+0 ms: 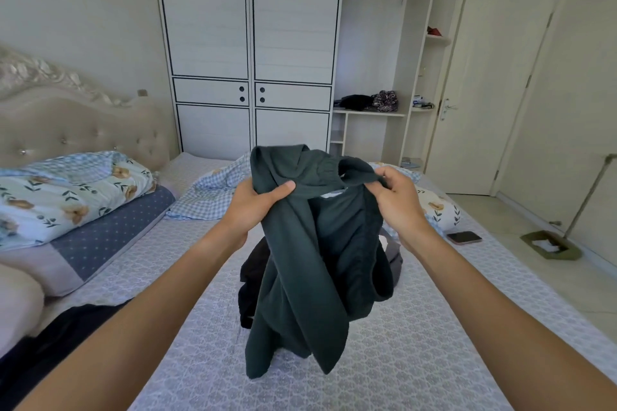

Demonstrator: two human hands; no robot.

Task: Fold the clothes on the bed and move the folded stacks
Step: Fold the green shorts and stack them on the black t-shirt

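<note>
A dark green garment (307,264) hangs in the air over the middle of the bed (417,360), its lower end trailing onto the cover. My left hand (258,202) grips its upper left part, thumb across the front. My right hand (397,197) pinches the top edge at the right. Behind and under the hanging cloth lies a small heap of black and grey clothes (248,277), mostly hidden by the green garment.
Floral pillows (66,197) lie at the left by the padded headboard (83,123), a checked cloth (213,190) further back. A phone (464,237) rests near the bed's right edge. A white wardrobe (250,43) stands behind. A dustpan with broom (551,245) stands on the floor right.
</note>
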